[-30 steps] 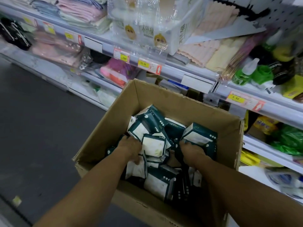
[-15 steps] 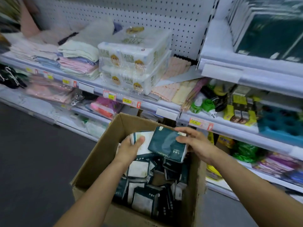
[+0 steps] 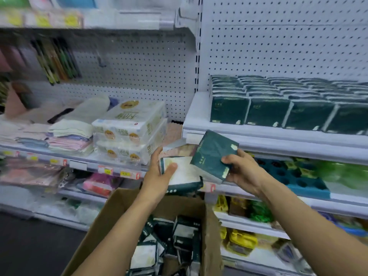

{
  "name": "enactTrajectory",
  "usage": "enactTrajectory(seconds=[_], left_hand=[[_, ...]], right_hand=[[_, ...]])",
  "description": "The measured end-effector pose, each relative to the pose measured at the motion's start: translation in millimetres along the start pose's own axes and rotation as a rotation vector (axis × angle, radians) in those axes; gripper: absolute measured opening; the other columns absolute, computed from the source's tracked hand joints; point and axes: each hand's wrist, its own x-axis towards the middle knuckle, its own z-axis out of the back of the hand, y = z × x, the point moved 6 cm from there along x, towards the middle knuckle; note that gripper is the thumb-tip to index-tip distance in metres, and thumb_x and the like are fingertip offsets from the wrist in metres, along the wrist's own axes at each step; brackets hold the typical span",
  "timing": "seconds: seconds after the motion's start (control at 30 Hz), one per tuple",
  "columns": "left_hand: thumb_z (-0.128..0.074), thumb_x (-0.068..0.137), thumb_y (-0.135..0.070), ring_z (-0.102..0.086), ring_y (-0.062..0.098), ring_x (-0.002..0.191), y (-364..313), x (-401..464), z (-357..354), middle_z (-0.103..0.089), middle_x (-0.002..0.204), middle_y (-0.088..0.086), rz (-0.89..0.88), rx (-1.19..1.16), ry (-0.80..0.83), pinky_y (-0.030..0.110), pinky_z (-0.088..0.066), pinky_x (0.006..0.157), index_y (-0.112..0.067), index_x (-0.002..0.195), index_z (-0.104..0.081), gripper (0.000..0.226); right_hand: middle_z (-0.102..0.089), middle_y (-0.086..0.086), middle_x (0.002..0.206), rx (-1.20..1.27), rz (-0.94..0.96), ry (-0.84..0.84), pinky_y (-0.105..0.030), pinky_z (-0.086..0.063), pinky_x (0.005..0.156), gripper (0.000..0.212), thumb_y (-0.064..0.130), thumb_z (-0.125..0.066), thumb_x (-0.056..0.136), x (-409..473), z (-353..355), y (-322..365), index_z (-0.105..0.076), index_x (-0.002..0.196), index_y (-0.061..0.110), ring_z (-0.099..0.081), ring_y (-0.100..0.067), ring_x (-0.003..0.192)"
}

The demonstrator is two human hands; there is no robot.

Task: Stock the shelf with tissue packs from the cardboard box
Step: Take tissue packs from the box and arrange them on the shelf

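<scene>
a dark green plastic-wrapped tissue pack (image 3: 214, 156) is being pinched by the right hand (image 3: 242, 172), a white-faced pack (image 3: 182, 172) gripped by the left hand (image 3: 159, 176); each should be slid upright beside the shelved row of matching packs (image 3: 286, 110).

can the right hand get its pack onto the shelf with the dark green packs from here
Probably yes: the right hand holds its tissue pack just below the shelf edge, with bare space left of the stocked packs.

- Green tissue pack (image 3: 213, 156): dark wrapper, tilted, held up in front of the shelf edge.
- White-faced tissue pack (image 3: 184, 172): held just left of it, touching.
- Cardboard box (image 3: 211, 242): open, below, loose packs jumbled inside.
- Shelf (image 3: 278, 136): white, upright dark green packs in rows.
</scene>
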Motion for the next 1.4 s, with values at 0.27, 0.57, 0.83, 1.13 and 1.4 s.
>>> enactTrajectory(seconds=[0.27,0.57,0.83,1.13,1.4], left_hand=[[-0.060,0.097,-0.028,-0.050,-0.025,0.087,-64,22,-44,-0.057,0.113,-0.023,-0.113,0.055,0.168,0.000,-0.039,0.069,-0.028,0.112,-0.059,0.015],[-0.070,0.083,-0.052,-0.061,0.014,0.104,-96,51,-47,-0.068,0.108,-0.010,-0.163,0.216,0.211,0.037,-0.048,0.094,-0.035,0.106,-0.062,0.030],[-0.074,0.082,-0.044,-0.057,0.011,0.095,-120,80,-45,-0.058,0.113,-0.009,-0.147,0.325,0.056,0.028,-0.047,0.070,-0.036,0.119,-0.053,0.042],[-0.073,0.086,-0.037,-0.056,0.007,0.091,-104,91,-63,-0.056,0.115,-0.003,-0.070,0.318,0.108,0.024,-0.045,0.062,-0.035,0.127,-0.051,0.046],[-0.071,0.087,-0.037,-0.063,0.013,0.096,-97,94,-59,-0.060,0.114,-0.004,0.004,0.082,0.083,0.023,-0.050,0.063,-0.031,0.130,-0.051,0.047]], right_hand=[[-0.072,-0.011,0.101,0.250,0.173,-0.075,-0.042,-0.061,0.067,0.044,-0.013,-0.061,0.080,1,17,47,-0.055,0.120,0.005,-0.071,-0.026,0.081],[-0.071,-0.004,0.094,-0.413,0.313,-0.019,-0.035,-0.055,0.073,0.038,0.035,-0.079,0.078,1,31,80,-0.062,0.106,0.014,-0.065,-0.025,0.086],[-0.044,-0.015,0.066,-0.679,0.607,-0.273,-0.026,-0.038,0.061,0.035,0.028,-0.075,0.084,20,58,142,-0.051,0.070,0.007,-0.043,-0.015,0.061],[-0.056,0.003,0.088,-0.767,0.578,-0.452,-0.016,-0.045,0.066,0.035,0.022,-0.078,0.083,58,62,127,-0.052,0.105,0.016,-0.053,-0.009,0.076],[-0.058,0.011,0.083,-0.964,0.485,-0.550,-0.039,-0.052,0.074,0.031,0.040,-0.073,0.084,62,62,117,-0.053,0.098,0.021,-0.060,-0.015,0.082]])
